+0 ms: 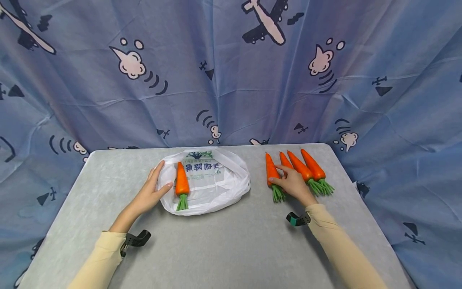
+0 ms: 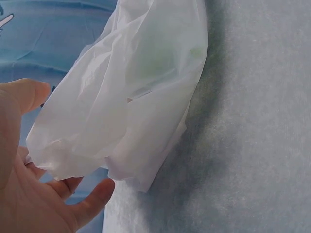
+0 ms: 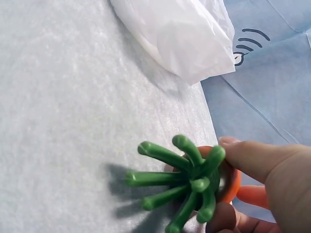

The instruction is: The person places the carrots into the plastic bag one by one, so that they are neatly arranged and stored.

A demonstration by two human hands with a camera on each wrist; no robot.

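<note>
On the left of the table, my left hand (image 1: 148,196) rests with fingers spread at the left side of a white plastic bag (image 1: 234,188). Its thumb and fingers lie along the bag's edge, and the left wrist view shows them around the white plastic (image 2: 112,97). One carrot (image 1: 182,185) with a green stub top lies on the bag, close to my left thumb. At the right, my right hand (image 1: 294,185) pinches another carrot (image 1: 271,166) between thumb and fingers. Its green stems (image 3: 167,178) point at the right wrist camera, while the orange body is mostly hidden.
Three more carrots lie side by side just right of my right hand, the outermost carrot (image 1: 313,164) among them. The grey table (image 1: 216,249) ends at a blue patterned curtain (image 1: 231,80) behind. Dark wrist cameras sit on both wrists.
</note>
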